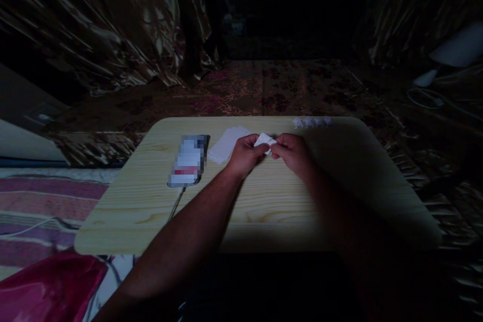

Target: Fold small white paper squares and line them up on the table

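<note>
Bare forearms [199,206] over a pale desk [275,196]: paper folding, seemingly midway.

Left hand [245,153] and right hand [292,151] meet over the desk, thumbs and fingers of both pinching one small folded white paper [264,139], apparently part-made. About four small white pieces [308,122], which I take as done, line the far edge; a fanned stack of sheets [225,146], beside the left hand, looks yet unfolded. I can make out no container.

Dim light falls across the middle and left of a pale table [271,201], its right side in deep shadow. Folded paper [265,138] gleams among the brightest spots; curtains [162,15] fade toward black, and coarse pixel blocks obscure a phone [187,161].
</note>
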`<state>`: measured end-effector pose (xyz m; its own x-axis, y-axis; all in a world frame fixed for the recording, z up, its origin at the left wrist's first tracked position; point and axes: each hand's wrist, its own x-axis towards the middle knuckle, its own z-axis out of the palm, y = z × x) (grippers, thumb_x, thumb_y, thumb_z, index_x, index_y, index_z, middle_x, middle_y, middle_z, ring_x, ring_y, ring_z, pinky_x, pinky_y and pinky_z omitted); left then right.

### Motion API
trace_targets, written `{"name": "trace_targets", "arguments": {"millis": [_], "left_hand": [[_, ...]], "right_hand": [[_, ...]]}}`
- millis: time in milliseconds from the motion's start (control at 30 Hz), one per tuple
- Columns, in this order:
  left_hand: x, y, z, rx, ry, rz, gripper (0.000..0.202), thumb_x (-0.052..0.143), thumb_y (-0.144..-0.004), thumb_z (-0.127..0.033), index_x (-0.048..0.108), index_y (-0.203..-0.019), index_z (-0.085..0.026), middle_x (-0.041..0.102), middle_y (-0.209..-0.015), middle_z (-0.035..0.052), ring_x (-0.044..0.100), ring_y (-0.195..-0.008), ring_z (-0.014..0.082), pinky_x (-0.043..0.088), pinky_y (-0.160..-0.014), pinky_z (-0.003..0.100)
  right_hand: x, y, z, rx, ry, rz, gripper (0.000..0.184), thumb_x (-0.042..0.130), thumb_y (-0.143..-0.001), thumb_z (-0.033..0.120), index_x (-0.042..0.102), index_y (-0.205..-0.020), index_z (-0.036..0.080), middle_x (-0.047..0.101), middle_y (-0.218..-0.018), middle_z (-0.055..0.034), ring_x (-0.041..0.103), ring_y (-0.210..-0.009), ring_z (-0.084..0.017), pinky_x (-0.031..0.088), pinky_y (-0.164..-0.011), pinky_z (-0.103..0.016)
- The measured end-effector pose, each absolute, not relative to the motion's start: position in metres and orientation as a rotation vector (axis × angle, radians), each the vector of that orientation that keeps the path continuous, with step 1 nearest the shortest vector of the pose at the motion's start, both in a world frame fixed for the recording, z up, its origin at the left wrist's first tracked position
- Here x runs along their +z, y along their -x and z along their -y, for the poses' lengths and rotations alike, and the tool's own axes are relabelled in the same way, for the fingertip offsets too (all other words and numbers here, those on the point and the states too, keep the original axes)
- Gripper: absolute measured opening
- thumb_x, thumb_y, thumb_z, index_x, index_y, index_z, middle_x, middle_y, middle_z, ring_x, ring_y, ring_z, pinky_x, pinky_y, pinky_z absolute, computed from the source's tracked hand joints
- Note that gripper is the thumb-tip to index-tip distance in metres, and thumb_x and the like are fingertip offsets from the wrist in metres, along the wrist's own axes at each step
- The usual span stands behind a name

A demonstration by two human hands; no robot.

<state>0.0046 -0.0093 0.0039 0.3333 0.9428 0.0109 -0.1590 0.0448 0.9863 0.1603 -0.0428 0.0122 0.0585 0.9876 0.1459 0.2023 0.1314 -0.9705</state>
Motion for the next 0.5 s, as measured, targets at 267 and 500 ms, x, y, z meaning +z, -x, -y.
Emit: {"name": "trace_targets", "arguments": {"millis": [267,500], "left_hand": [[0.0071,-0.0078,0.0115,1.06,-1.195,-0.861,0.03,0.083,-0.063,-0.031,0.064,-0.082,-0.017,0.058,-0.06,-0.0044,0.048,-0.049,0.0077,0.035,-0.05,0.023],[0.0054,-0.0075,0.0089,1.141,-1.155,-0.866,0.03,0.082,-0.062,-0.026,0.063,-0.082,-0.016,0.058,-0.061,-0.0051,0.05,-0.049,0.0074,0.037,-0.049,0.022]], "right_hand": [[0.0158,-0.1591,0.0421,0.97,1.297,1.186,0.016,0.064,-0.07,0.032,0.061,-0.062,0.019,0.062,-0.054,0.0024,0.057,-0.054,-0.013,0.045,-0.056,-0.024],[0.0126,-0.1582,0.0392,1.04,1.249,1.142,0.015,0.066,-0.069,0.031,0.06,-0.064,0.019,0.063,-0.057,0.0025,0.06,-0.055,-0.013,0.048,-0.056,-0.024]]}}
